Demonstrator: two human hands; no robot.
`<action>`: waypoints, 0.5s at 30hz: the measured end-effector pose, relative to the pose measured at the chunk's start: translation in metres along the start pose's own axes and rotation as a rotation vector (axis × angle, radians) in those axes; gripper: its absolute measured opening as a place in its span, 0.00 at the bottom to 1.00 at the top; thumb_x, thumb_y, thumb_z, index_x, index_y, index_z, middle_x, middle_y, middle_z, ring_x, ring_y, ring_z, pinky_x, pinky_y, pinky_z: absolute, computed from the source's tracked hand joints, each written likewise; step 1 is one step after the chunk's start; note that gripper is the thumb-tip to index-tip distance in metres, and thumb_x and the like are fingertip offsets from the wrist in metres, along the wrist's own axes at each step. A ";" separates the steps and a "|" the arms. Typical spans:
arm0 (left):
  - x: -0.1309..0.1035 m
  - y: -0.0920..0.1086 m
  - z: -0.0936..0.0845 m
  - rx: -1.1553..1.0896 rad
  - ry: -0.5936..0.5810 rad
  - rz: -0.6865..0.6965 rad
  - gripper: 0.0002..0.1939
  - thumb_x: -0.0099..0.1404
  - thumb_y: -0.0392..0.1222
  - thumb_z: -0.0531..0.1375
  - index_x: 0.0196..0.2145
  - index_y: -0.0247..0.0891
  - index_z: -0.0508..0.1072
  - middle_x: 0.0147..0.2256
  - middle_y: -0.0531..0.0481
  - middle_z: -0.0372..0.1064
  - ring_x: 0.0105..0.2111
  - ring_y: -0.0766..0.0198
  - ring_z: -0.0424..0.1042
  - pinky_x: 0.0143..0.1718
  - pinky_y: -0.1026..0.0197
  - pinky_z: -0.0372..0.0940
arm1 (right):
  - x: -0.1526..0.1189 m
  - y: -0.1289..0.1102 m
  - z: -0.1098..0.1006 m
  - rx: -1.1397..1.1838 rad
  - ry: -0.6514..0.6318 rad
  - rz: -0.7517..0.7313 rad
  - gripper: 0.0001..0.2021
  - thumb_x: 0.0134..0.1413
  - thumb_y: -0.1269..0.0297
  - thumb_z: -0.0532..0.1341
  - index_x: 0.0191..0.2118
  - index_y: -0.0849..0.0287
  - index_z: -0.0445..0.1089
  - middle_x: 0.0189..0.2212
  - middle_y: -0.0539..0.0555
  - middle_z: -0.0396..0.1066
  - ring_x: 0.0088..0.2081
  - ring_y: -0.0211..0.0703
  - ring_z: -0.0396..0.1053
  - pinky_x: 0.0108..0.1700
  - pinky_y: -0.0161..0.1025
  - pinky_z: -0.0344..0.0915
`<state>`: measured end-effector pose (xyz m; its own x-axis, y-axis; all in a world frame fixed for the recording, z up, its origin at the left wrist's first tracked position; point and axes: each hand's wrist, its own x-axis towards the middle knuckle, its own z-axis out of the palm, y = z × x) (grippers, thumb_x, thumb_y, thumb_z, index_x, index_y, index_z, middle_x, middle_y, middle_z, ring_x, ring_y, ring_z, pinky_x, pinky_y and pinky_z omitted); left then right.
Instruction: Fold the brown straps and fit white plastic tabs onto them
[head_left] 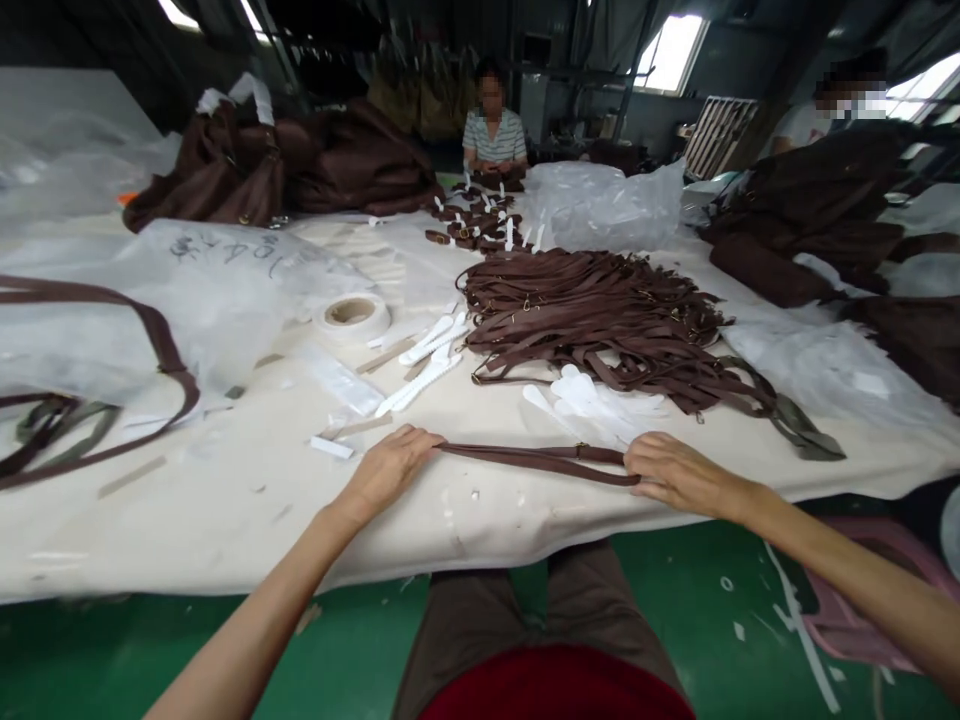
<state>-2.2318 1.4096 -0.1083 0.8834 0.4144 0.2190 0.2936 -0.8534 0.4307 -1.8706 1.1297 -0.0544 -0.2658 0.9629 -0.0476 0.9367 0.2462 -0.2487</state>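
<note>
A folded brown strap [525, 457] with a small metal buckle stretches between my two hands, close to the table's front edge. My left hand [397, 462] is closed on its left end. On the right end, my right hand [671, 472] has its fingers wrapped round the strap. Beyond them lies a large pile of brown straps [592, 310] with metal fittings. White plastic strips [585, 395] lie between that pile and my right hand, and more white strips [431, 360] are left of the pile.
A roll of white tape [352, 315] and clear plastic sheets [607, 200] lie on the cloth-covered table [225, 510]. Brown bags [300, 165] stand at the back left. One person [495, 135] sits across the table; another is at right. A pink stool [862, 590] stands below right.
</note>
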 end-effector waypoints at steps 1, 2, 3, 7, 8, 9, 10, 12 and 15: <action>0.002 0.001 0.006 0.039 0.004 0.021 0.20 0.74 0.50 0.45 0.45 0.42 0.75 0.39 0.44 0.73 0.42 0.55 0.69 0.45 0.56 0.65 | -0.006 -0.001 0.015 0.006 0.008 0.016 0.12 0.68 0.60 0.54 0.36 0.58 0.71 0.36 0.56 0.71 0.41 0.46 0.66 0.47 0.45 0.63; 0.004 0.001 0.011 0.074 0.013 0.031 0.21 0.74 0.49 0.44 0.46 0.41 0.75 0.39 0.44 0.72 0.42 0.55 0.68 0.46 0.56 0.65 | -0.011 -0.002 0.025 0.011 0.019 0.033 0.11 0.67 0.62 0.54 0.37 0.58 0.72 0.39 0.57 0.72 0.43 0.46 0.67 0.49 0.45 0.63; 0.005 0.001 0.015 0.103 0.020 0.034 0.21 0.74 0.49 0.44 0.46 0.41 0.75 0.40 0.44 0.72 0.42 0.55 0.68 0.46 0.55 0.65 | -0.015 -0.003 0.030 0.013 0.031 0.054 0.10 0.67 0.62 0.55 0.40 0.57 0.72 0.43 0.58 0.72 0.46 0.47 0.68 0.51 0.46 0.64; 0.004 -0.002 0.023 0.150 0.021 0.018 0.20 0.74 0.47 0.44 0.47 0.41 0.75 0.40 0.43 0.70 0.42 0.54 0.67 0.46 0.54 0.64 | -0.016 -0.014 0.024 -0.042 0.087 0.165 0.16 0.64 0.57 0.58 0.54 0.53 0.70 0.60 0.61 0.65 0.56 0.53 0.65 0.56 0.53 0.62; 0.004 -0.003 0.023 0.142 0.018 0.015 0.20 0.74 0.46 0.45 0.47 0.41 0.75 0.40 0.44 0.70 0.42 0.55 0.66 0.46 0.54 0.64 | -0.010 -0.019 0.021 -0.061 0.098 0.186 0.20 0.63 0.55 0.59 0.57 0.53 0.68 0.63 0.61 0.61 0.57 0.55 0.64 0.56 0.55 0.62; 0.003 -0.003 0.024 0.132 0.017 0.013 0.19 0.75 0.46 0.45 0.48 0.42 0.75 0.40 0.44 0.70 0.42 0.55 0.66 0.47 0.55 0.63 | 0.000 -0.024 0.019 -0.079 0.106 0.203 0.24 0.61 0.53 0.60 0.61 0.54 0.65 0.65 0.62 0.58 0.59 0.56 0.62 0.57 0.56 0.61; 0.003 -0.003 0.024 0.121 0.018 0.013 0.19 0.75 0.46 0.46 0.48 0.42 0.75 0.41 0.44 0.69 0.42 0.56 0.66 0.47 0.55 0.63 | 0.011 -0.030 0.020 -0.096 0.112 0.221 0.30 0.60 0.50 0.61 0.64 0.55 0.61 0.67 0.63 0.54 0.61 0.58 0.60 0.58 0.56 0.60; 0.003 -0.002 0.024 0.108 0.024 0.006 0.19 0.75 0.46 0.45 0.48 0.42 0.75 0.40 0.45 0.69 0.42 0.57 0.65 0.47 0.57 0.62 | 0.039 -0.042 0.027 -0.126 0.110 0.263 0.39 0.56 0.46 0.63 0.68 0.58 0.54 0.69 0.64 0.49 0.63 0.62 0.55 0.59 0.58 0.59; 0.004 0.000 0.025 0.100 0.040 -0.014 0.21 0.75 0.48 0.45 0.48 0.42 0.75 0.40 0.45 0.68 0.41 0.58 0.65 0.47 0.57 0.62 | 0.073 -0.055 0.044 -0.163 0.069 0.281 0.38 0.56 0.47 0.63 0.66 0.63 0.57 0.62 0.68 0.61 0.58 0.66 0.61 0.54 0.59 0.62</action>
<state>-2.2197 1.4036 -0.1292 0.8643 0.4369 0.2492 0.3425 -0.8741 0.3445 -1.9518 1.1812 -0.0871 0.0187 0.9995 -0.0256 0.9969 -0.0206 -0.0763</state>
